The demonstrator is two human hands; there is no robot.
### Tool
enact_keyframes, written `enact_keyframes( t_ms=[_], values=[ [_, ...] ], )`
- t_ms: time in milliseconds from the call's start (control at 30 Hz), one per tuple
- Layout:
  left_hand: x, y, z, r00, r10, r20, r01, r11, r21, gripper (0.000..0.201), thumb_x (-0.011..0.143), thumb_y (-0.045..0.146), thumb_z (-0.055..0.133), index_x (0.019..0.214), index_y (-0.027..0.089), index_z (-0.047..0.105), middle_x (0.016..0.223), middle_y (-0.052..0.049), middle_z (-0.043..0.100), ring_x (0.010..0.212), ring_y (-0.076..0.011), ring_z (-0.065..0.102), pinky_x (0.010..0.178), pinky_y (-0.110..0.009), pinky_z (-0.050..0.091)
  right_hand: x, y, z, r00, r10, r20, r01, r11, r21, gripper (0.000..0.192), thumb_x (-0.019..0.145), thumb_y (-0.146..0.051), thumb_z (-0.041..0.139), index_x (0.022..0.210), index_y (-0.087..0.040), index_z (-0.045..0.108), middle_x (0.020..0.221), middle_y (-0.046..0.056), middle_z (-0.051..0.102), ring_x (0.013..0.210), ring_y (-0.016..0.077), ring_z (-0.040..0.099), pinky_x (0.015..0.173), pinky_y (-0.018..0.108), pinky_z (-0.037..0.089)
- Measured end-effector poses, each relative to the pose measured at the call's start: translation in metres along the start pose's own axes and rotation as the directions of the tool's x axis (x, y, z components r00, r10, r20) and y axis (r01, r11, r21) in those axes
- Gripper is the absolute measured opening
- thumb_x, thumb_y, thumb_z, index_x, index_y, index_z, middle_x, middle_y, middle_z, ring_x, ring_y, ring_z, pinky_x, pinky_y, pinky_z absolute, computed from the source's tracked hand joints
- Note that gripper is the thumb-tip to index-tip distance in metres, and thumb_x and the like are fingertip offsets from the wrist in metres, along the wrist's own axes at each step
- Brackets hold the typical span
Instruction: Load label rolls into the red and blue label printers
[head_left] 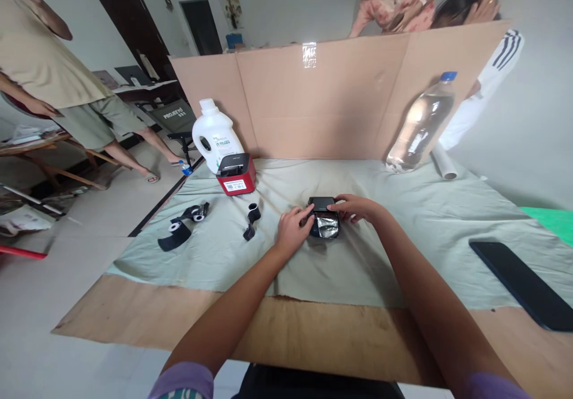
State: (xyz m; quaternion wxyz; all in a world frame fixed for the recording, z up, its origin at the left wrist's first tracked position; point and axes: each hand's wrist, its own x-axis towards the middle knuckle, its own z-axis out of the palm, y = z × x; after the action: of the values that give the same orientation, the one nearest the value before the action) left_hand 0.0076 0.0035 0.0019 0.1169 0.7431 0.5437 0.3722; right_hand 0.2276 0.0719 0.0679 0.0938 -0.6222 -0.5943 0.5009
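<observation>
On the cloth-covered bench (403, 250), loose black ribbon spools (183, 227) lie far left, with a white jug (215, 133) and a red label printer (236, 174) behind them. A smaller spool (252, 219) lies just left of the left hand (293, 229), whose fingers press the black cartridge (323, 217) at the centre. The right hand (356, 207) grips its other side. A water bottle (421, 126) leans at the right, and a dark phone (521, 282) lies at the far right.

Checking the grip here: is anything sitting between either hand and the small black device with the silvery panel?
Nothing visible. The left hand and right hand both touch the black device directly on the green cloth; the black ribbon spool lies off to its left, apart.
</observation>
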Motion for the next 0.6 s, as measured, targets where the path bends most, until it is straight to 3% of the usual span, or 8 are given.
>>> enact_keyframes(
  t_ms=[400,500,600],
  values=[
    [0.005,-0.01,-0.004,0.99,0.12,0.078,-0.128,0.985,0.111,0.035,0.099,0.032,0.055,0.132,0.028,0.065,0.094,-0.002,0.071,0.085,-0.0151,0.066,0.08,-0.03,0.042,0.017,0.018,-0.004,0.983,-0.023,0.185,-0.02,0.973,0.232,0.054,0.074,-0.049,0.079,0.117,-0.023,0.06,0.07,-0.002,0.059,0.049,0.0093,0.05,0.041,0.02,0.026],
    [0.01,-0.008,-0.009,0.988,0.081,0.13,-0.094,0.991,0.099,0.032,0.097,0.033,0.057,0.128,0.031,0.068,0.093,0.0,0.074,0.082,-0.0152,0.067,0.08,-0.031,0.042,0.014,0.02,-0.001,0.983,-0.047,0.179,0.001,0.969,0.249,0.057,0.078,-0.048,0.076,0.125,-0.023,0.057,0.069,-0.003,0.057,0.049,0.0089,0.049,0.041,0.02,0.029],
    [0.018,-0.002,-0.011,0.989,-0.005,0.146,-0.014,0.991,0.131,0.024,0.092,0.034,0.063,0.112,0.031,0.075,0.077,0.003,0.074,0.073,-0.0167,0.066,0.081,-0.032,0.042,0.011,0.021,0.003,0.991,-0.04,0.127,0.008,0.971,0.239,0.06,0.082,-0.045,0.074,0.134,-0.024,0.053,0.067,-0.004,0.056,0.051,0.0101,0.053,0.044,0.02,0.034]
  ],
)
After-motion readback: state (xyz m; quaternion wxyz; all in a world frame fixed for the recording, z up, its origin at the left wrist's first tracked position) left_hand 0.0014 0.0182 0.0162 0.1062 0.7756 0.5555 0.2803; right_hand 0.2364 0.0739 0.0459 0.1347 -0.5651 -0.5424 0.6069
